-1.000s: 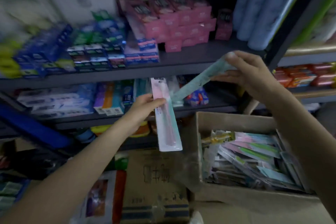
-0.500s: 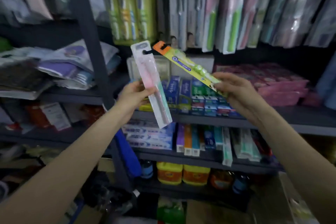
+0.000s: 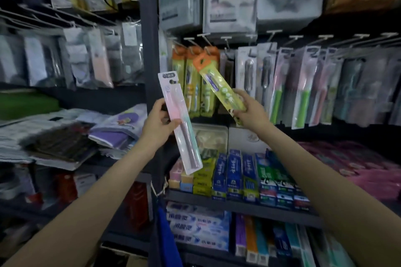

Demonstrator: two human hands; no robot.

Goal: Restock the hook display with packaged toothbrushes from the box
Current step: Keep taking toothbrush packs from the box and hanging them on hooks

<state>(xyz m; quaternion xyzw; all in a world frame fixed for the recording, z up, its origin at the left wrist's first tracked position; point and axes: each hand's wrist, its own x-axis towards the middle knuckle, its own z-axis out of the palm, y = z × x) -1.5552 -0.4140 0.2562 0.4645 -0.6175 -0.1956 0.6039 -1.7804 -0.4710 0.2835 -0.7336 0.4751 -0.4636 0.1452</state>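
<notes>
While the view has risen since a half-second ago to show the hook display's metal pegs, the left hand grips a pink-and-white carded toothbrush pack and the right hand pinches a yellow, orange-topped toothbrush pack, now raised against the matching packs hanging at the display's left edge.

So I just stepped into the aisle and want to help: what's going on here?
A person is restocking toothbrushes on hooks. The left hand grips a pink and white toothbrush pack, held upright in front of the shelf post. The right hand holds a yellow pack with an orange top, tilted up toward the hook row, where matching orange-topped packs already hang. Neither pack is on a hook yet.
</notes>
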